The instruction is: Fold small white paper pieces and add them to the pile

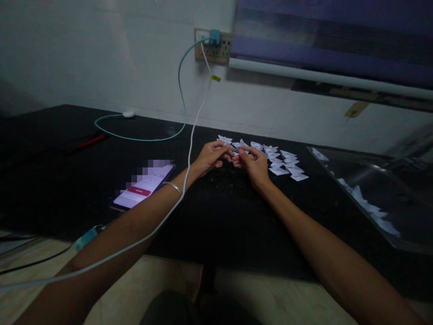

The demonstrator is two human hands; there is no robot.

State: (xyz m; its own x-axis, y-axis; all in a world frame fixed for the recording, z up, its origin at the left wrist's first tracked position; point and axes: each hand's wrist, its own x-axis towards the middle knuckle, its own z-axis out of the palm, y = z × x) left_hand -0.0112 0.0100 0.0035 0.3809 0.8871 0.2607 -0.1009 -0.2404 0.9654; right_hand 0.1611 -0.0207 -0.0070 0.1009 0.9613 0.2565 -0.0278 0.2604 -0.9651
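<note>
My left hand (214, 155) and my right hand (253, 163) meet above the dark tabletop, fingertips pinched close together. Between them is a small folded white paper piece (233, 148), mostly covered by the fingers. Just behind and to the right lie several folded white paper pieces (279, 170) with pointed corners, grouped in rough rows. One of these rows is partly hidden behind my hands. A bangle circles my left wrist.
A lit phone (140, 187) lies beside my left forearm. A white cable (191, 140) crosses in front of that forearm from the wall socket (218, 53). A teal cable (138, 139) loops over the table. At right, a glossy dark panel (372, 180) shows white shapes along its edge.
</note>
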